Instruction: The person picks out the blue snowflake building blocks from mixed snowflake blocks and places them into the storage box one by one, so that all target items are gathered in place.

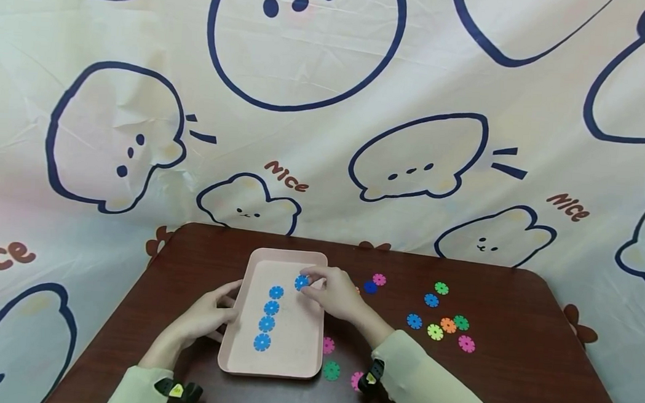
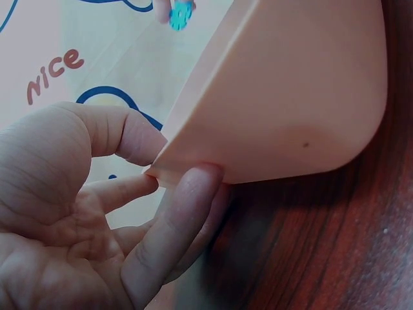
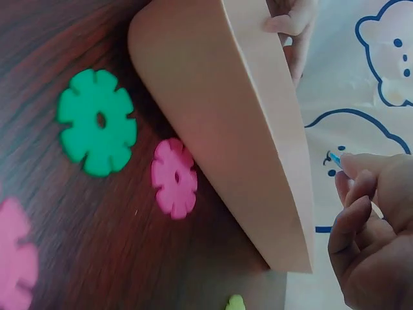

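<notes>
A pale pink tray [image 1: 293,351] stands on the table, with several blue snowflake discs [image 1: 267,324] lying in a lengthwise line inside it. On the tray's left side, my left hand [image 1: 203,315] holds the rim between thumb and fingers; the left wrist view shows the fingertips touching the tray wall [image 2: 290,97]. Over the tray's upper right part, my right hand [image 1: 336,293] pinches one more blue snowflake disc [image 1: 300,281] between thumb and fingertips. In the right wrist view that disc [image 3: 334,157] appears edge-on, mostly hidden by the fingers.
Right of the tray, loose snowflake discs in pink [image 1: 466,344], orange [image 1: 448,325], yellow-green [image 1: 434,331], green [image 1: 461,323] and blue [image 1: 414,321] lie scattered on the dark wooden table [image 1: 522,374]. Close to the tray's right wall are a green disc [image 3: 98,123] and a pink disc [image 3: 174,179].
</notes>
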A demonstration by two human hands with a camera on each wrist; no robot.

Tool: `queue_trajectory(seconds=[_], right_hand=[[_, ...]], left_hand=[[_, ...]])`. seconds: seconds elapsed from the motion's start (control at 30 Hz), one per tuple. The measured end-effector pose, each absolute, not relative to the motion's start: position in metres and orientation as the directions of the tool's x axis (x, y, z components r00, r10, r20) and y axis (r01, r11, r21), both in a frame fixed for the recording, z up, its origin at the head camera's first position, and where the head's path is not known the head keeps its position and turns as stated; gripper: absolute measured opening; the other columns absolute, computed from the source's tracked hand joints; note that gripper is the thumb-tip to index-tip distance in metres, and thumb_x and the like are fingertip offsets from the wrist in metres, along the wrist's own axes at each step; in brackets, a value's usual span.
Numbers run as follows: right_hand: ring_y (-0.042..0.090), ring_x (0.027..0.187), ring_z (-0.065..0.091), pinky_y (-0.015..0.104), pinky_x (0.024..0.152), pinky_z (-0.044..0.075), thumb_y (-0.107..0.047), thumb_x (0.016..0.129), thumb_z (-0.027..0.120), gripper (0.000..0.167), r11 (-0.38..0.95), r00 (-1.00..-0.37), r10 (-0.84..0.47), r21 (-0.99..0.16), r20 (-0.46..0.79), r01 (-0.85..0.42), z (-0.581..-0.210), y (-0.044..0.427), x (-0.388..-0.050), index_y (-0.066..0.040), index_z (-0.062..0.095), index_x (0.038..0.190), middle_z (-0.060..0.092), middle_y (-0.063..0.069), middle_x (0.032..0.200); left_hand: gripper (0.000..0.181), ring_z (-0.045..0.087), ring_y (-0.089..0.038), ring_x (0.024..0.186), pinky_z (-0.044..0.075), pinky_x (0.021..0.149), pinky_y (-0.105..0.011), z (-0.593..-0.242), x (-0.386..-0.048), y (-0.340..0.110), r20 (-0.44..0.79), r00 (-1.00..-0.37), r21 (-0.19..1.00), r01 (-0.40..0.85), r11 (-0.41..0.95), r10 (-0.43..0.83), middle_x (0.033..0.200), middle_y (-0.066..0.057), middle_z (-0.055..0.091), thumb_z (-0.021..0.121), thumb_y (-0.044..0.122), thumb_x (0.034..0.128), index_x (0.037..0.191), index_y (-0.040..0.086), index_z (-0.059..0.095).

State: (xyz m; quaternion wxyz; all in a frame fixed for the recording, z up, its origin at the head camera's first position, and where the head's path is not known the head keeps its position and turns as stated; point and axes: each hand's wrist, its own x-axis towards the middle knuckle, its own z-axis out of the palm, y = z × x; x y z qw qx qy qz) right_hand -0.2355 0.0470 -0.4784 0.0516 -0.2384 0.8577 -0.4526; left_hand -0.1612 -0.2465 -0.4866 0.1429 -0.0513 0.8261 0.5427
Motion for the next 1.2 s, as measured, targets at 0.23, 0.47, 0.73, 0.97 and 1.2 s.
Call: queue_trajectory(seconds=[0.23, 0.47, 0.73, 0.97, 1.2], right_hand=[[0.021, 0.064, 0.066, 0.027, 0.055, 0.057, -0.019, 0.094, 0.078, 0.036, 0.455, -0.906, -0.418, -0.848, 0.066, -0.272, -0.490, 0.023, -0.247, -0.009, 0.073, 0.129, 0.071, -0.001, 0.096], [0.019, 0.081, 0.068, 0.030, 0.067, 0.060, -0.013, 0.094, 0.075, 0.033, 0.458, -0.916, -0.400, -0.856, 0.043, -0.240, -0.495, 0.006, -0.256, -0.006, 0.073, 0.127, 0.070, 0.002, 0.099], [0.013, 0.081, 0.068, 0.033, 0.078, 0.061, -0.012, 0.093, 0.074, 0.032, 0.528, -0.934, -0.355, -0.820, 0.022, -0.220, -0.499, -0.013, -0.263, -0.005, 0.075, 0.125, 0.073, 0.005, 0.099], [0.012, 0.081, 0.069, 0.032, 0.077, 0.062, -0.017, 0.095, 0.075, 0.032, 0.608, -0.952, -0.306, -0.775, -0.029, -0.172, -0.504, -0.024, -0.263, -0.007, 0.074, 0.125, 0.073, 0.003, 0.098], [0.013, 0.081, 0.068, 0.032, 0.079, 0.062, -0.020, 0.095, 0.076, 0.033, 0.638, -0.956, -0.289, -0.754, -0.052, -0.153, -0.507, -0.028, -0.265, -0.005, 0.074, 0.124, 0.073, 0.003, 0.097]], left_hand=[[0.074, 0.068, -0.027, 0.085, 0.062, 0.060, -0.047, -0.489, -0.161, -0.247, -0.291, -0.954, 0.884, -0.239, 0.403, 0.071, 0.118, -0.020, 0.057, 0.066, 0.008, 0.0917, 0.160, 0.008, 0.037], [0.075, 0.068, -0.028, 0.084, 0.062, 0.060, -0.047, -0.489, -0.161, -0.245, -0.292, -0.954, 0.886, -0.244, 0.393, 0.065, 0.118, -0.021, 0.058, 0.065, 0.007, 0.0906, 0.160, 0.010, 0.038], [0.074, 0.068, -0.027, 0.084, 0.062, 0.060, -0.047, -0.490, -0.162, -0.247, -0.285, -0.957, 0.885, -0.237, 0.402, 0.063, 0.118, -0.021, 0.057, 0.065, 0.006, 0.0908, 0.160, 0.008, 0.037], [0.074, 0.067, -0.027, 0.086, 0.062, 0.060, -0.047, -0.488, -0.160, -0.247, -0.284, -0.957, 0.881, -0.238, 0.408, 0.056, 0.117, -0.020, 0.058, 0.065, 0.007, 0.0905, 0.160, 0.009, 0.038], [0.074, 0.067, -0.027, 0.086, 0.062, 0.060, -0.047, -0.488, -0.160, -0.247, -0.281, -0.958, 0.885, -0.235, 0.402, 0.060, 0.117, -0.019, 0.058, 0.065, 0.007, 0.0907, 0.159, 0.008, 0.038]])
